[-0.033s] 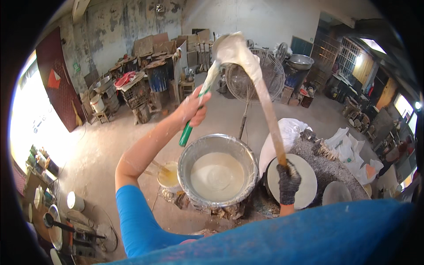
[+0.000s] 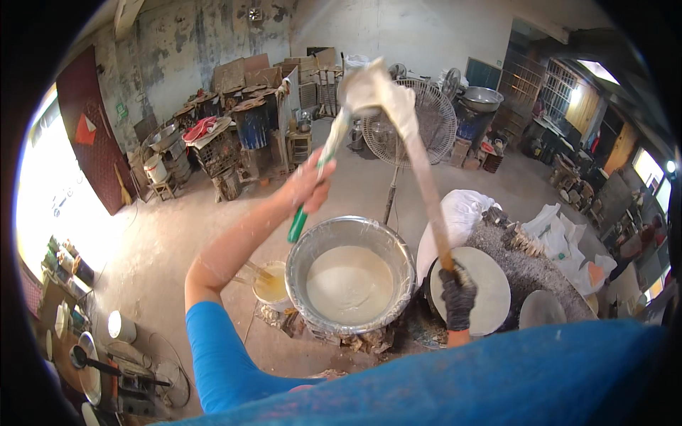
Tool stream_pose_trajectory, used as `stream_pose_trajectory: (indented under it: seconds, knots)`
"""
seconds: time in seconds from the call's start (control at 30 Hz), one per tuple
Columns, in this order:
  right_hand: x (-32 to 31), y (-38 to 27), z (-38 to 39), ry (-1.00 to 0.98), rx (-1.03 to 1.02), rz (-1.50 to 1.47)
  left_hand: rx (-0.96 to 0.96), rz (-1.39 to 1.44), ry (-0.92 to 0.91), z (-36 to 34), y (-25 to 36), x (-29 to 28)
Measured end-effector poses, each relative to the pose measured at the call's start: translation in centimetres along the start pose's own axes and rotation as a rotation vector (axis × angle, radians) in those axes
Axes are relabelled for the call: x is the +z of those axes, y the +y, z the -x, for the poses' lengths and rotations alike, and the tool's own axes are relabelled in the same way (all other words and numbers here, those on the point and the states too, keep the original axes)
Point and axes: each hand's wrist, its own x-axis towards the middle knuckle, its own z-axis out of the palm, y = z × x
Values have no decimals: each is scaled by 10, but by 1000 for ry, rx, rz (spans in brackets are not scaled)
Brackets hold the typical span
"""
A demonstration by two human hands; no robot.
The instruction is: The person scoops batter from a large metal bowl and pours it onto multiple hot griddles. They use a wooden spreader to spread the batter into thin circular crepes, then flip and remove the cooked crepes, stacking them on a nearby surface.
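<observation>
Batter-coated ladle (image 2: pixel 359 89) with a green handle is raised above the metal bowl (image 2: pixel 352 277) of batter, left hand (image 2: pixel 307 186) clenched around it; gloved right hand (image 2: pixel 457 302) clamps a wooden stick (image 2: pixel 426 192)

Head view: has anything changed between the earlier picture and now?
Nothing visibly changed. The left hand holds the green-handled ladle raised, the gloved right hand grips the stick, and batter hangs between them above the metal bowl.
</observation>
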Motion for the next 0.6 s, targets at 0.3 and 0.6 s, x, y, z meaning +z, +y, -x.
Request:
stream_pose_trajectory:
  seconds: [0.3,0.6]
  knots:
    - [-36,74,135,-184,231,538,-1082,1174,-220,34,-199,-64]
    - [-63,81,221,-101,500,817,-1273,787,-63,21,-195,46]
